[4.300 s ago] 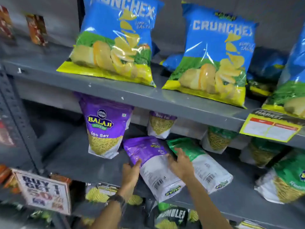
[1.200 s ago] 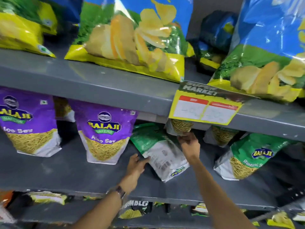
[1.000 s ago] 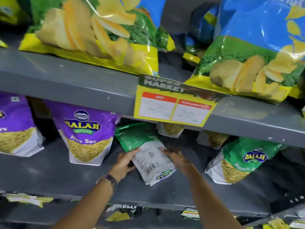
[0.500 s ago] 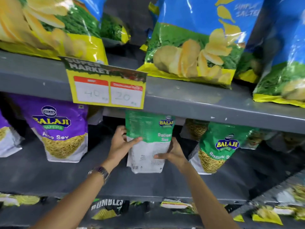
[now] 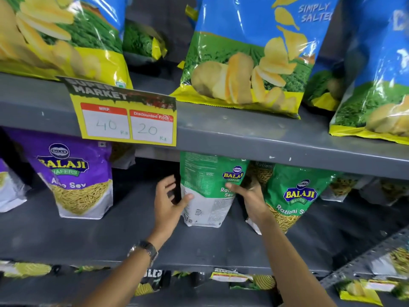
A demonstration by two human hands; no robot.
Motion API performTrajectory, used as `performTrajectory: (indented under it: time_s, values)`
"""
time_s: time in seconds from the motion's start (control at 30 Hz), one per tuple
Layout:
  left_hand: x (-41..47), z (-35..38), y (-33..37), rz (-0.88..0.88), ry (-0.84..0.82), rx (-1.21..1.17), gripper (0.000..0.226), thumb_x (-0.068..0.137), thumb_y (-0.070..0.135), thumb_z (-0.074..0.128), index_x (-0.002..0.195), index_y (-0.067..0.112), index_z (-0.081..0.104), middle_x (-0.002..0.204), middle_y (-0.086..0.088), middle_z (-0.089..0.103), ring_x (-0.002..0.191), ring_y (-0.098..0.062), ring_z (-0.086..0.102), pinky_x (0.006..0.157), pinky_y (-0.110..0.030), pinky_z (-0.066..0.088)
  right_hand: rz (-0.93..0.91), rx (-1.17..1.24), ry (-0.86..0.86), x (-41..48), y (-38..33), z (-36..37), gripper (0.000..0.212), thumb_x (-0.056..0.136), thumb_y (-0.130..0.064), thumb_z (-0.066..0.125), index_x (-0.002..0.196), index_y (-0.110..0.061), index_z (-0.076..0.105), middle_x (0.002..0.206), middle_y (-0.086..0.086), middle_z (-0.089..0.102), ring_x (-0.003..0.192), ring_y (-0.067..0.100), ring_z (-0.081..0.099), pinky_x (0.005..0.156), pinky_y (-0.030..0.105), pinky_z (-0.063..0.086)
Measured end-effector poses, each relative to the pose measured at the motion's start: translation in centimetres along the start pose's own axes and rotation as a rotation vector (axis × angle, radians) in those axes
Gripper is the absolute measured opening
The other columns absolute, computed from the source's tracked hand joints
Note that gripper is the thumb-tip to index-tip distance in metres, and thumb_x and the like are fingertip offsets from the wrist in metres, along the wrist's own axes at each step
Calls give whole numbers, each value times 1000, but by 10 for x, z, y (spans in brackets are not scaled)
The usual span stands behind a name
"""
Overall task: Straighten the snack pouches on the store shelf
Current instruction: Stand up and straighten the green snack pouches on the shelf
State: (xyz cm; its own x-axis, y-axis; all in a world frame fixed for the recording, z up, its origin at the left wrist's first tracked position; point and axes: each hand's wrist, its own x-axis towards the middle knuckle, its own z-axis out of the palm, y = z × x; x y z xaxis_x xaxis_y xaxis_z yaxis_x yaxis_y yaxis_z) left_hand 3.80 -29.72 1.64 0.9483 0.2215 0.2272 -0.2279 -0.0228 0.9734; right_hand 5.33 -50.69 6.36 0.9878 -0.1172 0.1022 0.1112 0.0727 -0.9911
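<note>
Middle shelf [image 5: 132, 235] of a grey metal store rack, seen from above and in front. A green snack pouch [image 5: 208, 191] stands upright on this shelf, its printed back panel and part of its front both visible, its top edge reaching just under the shelf above [image 5: 265, 138]. The left hand [image 5: 168, 202] cups the pouch's left edge, thumb laid on the white lower panel, fingers spread and curled toward the rear; its grip is apart, touching the pouch rather than clamped on it. The right hand [image 5: 250, 200] presses on the pouch's right edge, thumb across the green front; whether its grip is clamped on the pouch cannot be told. A wristwatch [image 5: 145, 251] sits on the left wrist.

Just right of the held pouch, a second green pouch [image 5: 294, 196] leans tilted, partly behind the right hand. Well to the left, a purple pouch [image 5: 75, 180] stands upright. A yellow price card [image 5: 126, 120] hangs from the upper shelf's front edge, reading 40 and 20. On the upper shelf stand blue chip bags [image 5: 250, 52]. More packets lie on the shelf below, blurred.
</note>
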Motion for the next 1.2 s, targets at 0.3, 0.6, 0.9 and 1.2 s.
performTrajectory:
  time_s: [0.3,0.6,0.9,1.2]
  values:
    - [-67,48,-16,-11,-214,66,83,63,5,80,130,26,36,121,25,38,113,-6,46,98,-38,47,-36,-34,40,-8,-19,14,51,57,5,82,102,-8,61,98,10,72,87,22,70,76,33,55]
    - [-45,47,-20,-16,-316,118,138,37,62,83,147,15,14,154,-6,26,143,-18,25,117,-39,27,-11,-74,-162,-52,-23,14,51,62,5,77,105,-12,56,105,6,68,95,12,67,79,22,54]
    - [5,15,-13,21,-326,198,115,33,56,76,135,17,42,114,1,47,101,-4,51,81,6,29,-62,-177,158,-31,-13,7,47,66,7,76,104,-7,53,105,13,63,84,13,64,70,17,54]
    - [33,-22,-16,-93,-388,160,102,61,25,85,143,15,25,140,-10,44,129,-24,45,90,-21,51,115,-198,-80,-15,4,11,64,69,1,76,124,-12,46,109,0,66,100,11,63,72,13,53]
